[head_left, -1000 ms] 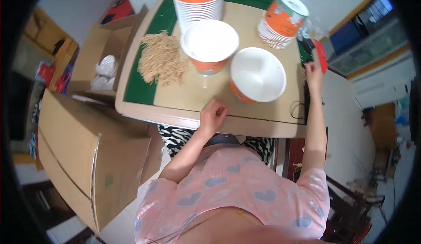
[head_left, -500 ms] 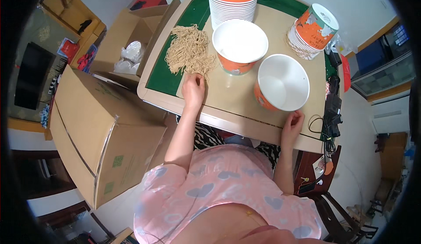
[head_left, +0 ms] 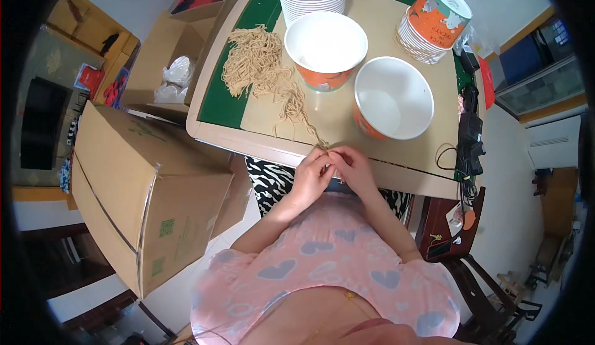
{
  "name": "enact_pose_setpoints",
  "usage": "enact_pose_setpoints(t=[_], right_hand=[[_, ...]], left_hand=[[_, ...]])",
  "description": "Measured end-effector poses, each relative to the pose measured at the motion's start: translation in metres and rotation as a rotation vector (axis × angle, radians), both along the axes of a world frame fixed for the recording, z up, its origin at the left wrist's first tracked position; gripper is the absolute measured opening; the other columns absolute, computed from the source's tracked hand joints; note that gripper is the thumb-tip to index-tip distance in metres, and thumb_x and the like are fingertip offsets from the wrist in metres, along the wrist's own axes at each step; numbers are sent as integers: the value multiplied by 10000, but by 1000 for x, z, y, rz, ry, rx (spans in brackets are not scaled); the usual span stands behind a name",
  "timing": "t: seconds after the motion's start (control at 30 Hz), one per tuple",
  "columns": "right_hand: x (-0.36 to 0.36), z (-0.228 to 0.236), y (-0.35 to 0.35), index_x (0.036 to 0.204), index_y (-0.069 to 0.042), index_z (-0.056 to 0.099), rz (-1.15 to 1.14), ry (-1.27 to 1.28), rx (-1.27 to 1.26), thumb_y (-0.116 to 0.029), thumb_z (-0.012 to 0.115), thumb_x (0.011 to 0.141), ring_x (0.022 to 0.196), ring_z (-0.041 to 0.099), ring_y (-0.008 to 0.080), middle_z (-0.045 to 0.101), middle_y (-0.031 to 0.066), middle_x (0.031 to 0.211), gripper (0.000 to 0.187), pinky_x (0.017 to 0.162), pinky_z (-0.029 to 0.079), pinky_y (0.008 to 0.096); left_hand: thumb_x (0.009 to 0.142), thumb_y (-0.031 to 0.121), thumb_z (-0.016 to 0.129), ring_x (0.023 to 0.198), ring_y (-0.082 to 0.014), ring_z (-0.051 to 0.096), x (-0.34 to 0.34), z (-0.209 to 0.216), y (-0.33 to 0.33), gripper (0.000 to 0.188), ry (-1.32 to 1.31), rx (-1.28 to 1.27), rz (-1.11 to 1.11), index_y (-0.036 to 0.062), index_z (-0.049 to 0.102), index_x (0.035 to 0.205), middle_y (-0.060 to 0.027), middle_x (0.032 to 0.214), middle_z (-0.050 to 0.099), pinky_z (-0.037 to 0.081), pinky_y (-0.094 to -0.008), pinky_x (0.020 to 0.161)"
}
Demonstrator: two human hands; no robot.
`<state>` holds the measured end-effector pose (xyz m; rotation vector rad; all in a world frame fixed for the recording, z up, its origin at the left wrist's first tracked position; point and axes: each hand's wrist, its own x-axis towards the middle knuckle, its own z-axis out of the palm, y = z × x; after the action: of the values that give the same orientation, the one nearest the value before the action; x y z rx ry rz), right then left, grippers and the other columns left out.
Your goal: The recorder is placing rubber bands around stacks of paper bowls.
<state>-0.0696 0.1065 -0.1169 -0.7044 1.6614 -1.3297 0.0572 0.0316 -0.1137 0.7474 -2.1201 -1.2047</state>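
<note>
My left hand [head_left: 312, 176] and my right hand [head_left: 355, 170] meet at the table's near edge, fingertips pinched together on the end of some tan twine [head_left: 297, 110]. The strands trail back up to a tangled heap of the same twine [head_left: 251, 60] on the left of the table. Just beyond my hands, on the right, a white-lined orange paper bucket [head_left: 394, 100] stands with its mouth up. Another such bucket [head_left: 326, 47] is behind it to the left, near the heap. Fingers cover the exact spot where the twine is gripped.
A tall stack of paper buckets [head_left: 312, 1] rises at the back, and an upside-down stack [head_left: 437, 19] stands at the back right. Black power adapters and cables [head_left: 471, 140] line the table's right edge. Large cardboard boxes [head_left: 180, 221] flank the table's left side.
My left hand has drawn strands from the heap toward me. My right hand has left the nearer bucket's side and joined the left on the twine. The view has shifted slightly.
</note>
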Motion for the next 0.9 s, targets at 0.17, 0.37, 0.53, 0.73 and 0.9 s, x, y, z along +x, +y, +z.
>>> enact_pose_setpoints(t=[0.17, 0.37, 0.53, 0.73, 0.9], right_hand=[[-4, -4, -6, 930, -29, 627, -58, -79, -78, -178, 608, 910, 624, 525, 40, 601, -11, 762, 152, 514, 418, 204], [-14, 0, -2, 933, -34, 628, 125, -19, 98, -139, 607, 906, 623, 522, 32, 593, -27, 734, 111, 515, 403, 196], [-12, -10, -5, 954, -46, 628, -29, -67, -127, -134, 580, 920, 605, 484, 27, 590, -35, 750, 105, 518, 377, 183], [2, 17, -14, 1001, -39, 617, -92, 102, -218, -94, 584, 900, 642, 520, 92, 606, -3, 825, 119, 597, 438, 227], [-5, 4, -14, 1043, -32, 609, -40, 388, -137, -69, 609, 870, 697, 605, 169, 627, 81, 860, 176, 656, 493, 287]], left_hand=[[784, -11, 689, 563, -134, 526, -1, -4, -6, 98, 56, -43, 27, 10, 637, 864, -64, 794, 554, 427, -262, 504], [785, -6, 692, 574, -128, 542, -4, -3, -7, 95, 67, -50, 42, 15, 638, 861, -65, 806, 563, 431, -253, 506], [792, 10, 685, 600, -177, 584, -8, -11, -21, 86, 58, -238, 32, 22, 638, 862, -77, 812, 567, 457, -285, 521], [774, 54, 679, 711, -279, 615, -9, 6, -46, 78, -25, -123, 84, 46, 636, 838, -79, 840, 571, 494, -367, 603], [780, 68, 675, 727, -276, 614, -6, 8, -46, 80, -5, -265, -1, 54, 636, 849, -71, 866, 572, 502, -366, 623]])
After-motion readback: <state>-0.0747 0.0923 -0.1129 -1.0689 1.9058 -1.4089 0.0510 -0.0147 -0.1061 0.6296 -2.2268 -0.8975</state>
